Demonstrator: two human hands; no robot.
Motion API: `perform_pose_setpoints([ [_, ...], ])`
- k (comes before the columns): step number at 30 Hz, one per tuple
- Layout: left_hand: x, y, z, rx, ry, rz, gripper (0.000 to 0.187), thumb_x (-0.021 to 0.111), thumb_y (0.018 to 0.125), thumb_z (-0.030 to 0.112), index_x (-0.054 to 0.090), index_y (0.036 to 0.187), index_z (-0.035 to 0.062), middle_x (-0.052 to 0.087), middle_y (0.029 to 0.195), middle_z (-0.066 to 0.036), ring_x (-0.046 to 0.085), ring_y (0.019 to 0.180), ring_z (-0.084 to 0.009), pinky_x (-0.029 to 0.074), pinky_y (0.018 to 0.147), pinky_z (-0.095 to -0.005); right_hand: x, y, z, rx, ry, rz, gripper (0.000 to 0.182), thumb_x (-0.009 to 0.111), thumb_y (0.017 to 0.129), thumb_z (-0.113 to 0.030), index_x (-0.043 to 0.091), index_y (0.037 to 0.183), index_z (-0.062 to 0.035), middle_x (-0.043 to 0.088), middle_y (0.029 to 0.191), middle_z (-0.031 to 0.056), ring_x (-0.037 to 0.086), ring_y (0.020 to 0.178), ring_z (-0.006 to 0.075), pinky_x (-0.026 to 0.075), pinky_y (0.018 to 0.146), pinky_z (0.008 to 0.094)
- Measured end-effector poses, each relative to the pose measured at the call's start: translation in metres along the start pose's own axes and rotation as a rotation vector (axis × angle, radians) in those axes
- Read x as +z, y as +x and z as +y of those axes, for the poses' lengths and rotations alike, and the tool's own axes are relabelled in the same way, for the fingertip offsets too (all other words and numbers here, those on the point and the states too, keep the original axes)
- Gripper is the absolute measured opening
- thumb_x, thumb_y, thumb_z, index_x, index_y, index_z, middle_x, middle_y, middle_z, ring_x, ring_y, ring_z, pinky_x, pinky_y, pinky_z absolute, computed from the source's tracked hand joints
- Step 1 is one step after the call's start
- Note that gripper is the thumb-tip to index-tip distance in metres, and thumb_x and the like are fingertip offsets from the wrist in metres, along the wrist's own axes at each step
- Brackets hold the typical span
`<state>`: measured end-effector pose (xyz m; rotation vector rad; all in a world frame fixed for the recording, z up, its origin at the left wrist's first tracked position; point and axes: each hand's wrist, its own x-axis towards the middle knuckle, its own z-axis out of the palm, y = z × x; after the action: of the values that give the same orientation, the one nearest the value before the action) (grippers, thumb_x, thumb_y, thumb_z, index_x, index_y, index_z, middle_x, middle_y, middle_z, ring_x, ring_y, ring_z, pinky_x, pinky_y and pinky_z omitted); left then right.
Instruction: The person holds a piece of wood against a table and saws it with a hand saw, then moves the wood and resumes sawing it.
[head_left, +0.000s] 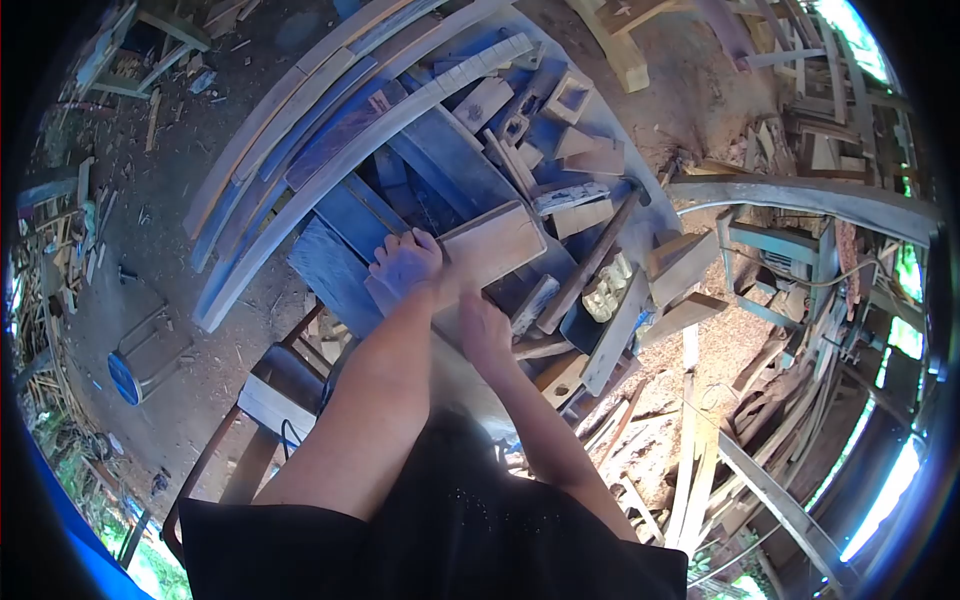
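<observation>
The left hand [405,262] lies curled over the near left corner of a flat wooden board [495,245], fingers folded down on its edge and gripping it. The right hand [483,330] sits just beside it, lower and toward the body, pressed against the board's near end; whether its fingers wrap the wood or only rest there cannot be told, since the left forearm covers part of it. The board rests tilted on the cluttered bench [340,270], its far end pointing away from both hands.

Just right of the right hand, a long wooden handle [590,262] slants up across the clutter, and a small pale carved piece [607,290] lies beyond it. Past the left hand's knuckles, long curved planks [330,160] arc over the bench. Farther beyond the board, small wooden blocks [540,130] are scattered in a heap. Well to the left of the left hand, a blue-rimmed container [125,378] lies on the dirt floor [150,250].
</observation>
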<state>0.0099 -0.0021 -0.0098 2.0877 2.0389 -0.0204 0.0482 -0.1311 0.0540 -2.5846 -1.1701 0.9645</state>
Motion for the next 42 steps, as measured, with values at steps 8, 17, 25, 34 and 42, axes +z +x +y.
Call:
perform_pose_setpoints([
  [8,-0.004,0.006,0.006,-0.020,0.071,-0.069,0.037,0.044,0.090,0.038,0.074,0.088,0.0156,0.065,0.096,-0.007,0.058,0.094,-0.0280,0.041,0.082,-0.0453,-0.041,-0.029,-0.013,0.167,-0.033,-0.199,0.021,0.043,0.091,-0.011,0.044,0.111,-0.0046,0.067,0.079,0.0224,0.068,0.077,0.0404,0.055,0.068,0.0495],
  [17,-0.003,0.006,0.006,0.014,0.018,-0.033,0.041,0.039,0.092,0.039,0.072,0.089,0.0153,0.063,0.098,-0.007,0.057,0.096,-0.0308,0.039,0.083,-0.0489,-0.013,0.003,-0.005,-0.054,-0.057,0.017,0.021,0.043,0.096,-0.014,0.043,0.114,-0.0035,0.068,0.074,0.0191,0.070,0.070,0.0344,0.057,0.058,0.0438],
  [25,-0.022,0.000,0.011,0.017,0.050,-0.098,0.042,0.037,0.092,0.037,0.072,0.090,0.0152,0.063,0.102,-0.007,0.056,0.096,-0.0291,0.040,0.083,-0.0464,-0.009,0.034,-0.017,0.024,-0.038,-0.061,0.020,0.044,0.093,-0.014,0.046,0.111,-0.0052,0.067,0.078,0.0202,0.069,0.075,0.0359,0.057,0.062,0.0445],
  [34,-0.017,0.003,0.012,-0.037,0.053,-0.140,0.040,0.040,0.091,0.036,0.072,0.090,0.0135,0.063,0.103,-0.008,0.056,0.100,-0.0305,0.040,0.087,-0.0469,-0.024,-0.006,-0.013,0.114,-0.065,-0.095,0.018,0.051,0.090,-0.009,0.046,0.107,-0.0055,0.068,0.073,0.0162,0.071,0.072,0.0314,0.057,0.059,0.0399],
  [42,-0.005,0.006,0.007,-0.008,0.055,-0.078,0.041,0.040,0.091,0.040,0.072,0.089,0.0147,0.064,0.099,-0.008,0.057,0.098,-0.0301,0.040,0.085,-0.0469,-0.019,-0.015,-0.005,0.065,-0.069,-0.053,0.017,0.048,0.091,-0.012,0.046,0.107,-0.0057,0.067,0.071,0.0160,0.070,0.068,0.0320,0.056,0.058,0.0420],
])
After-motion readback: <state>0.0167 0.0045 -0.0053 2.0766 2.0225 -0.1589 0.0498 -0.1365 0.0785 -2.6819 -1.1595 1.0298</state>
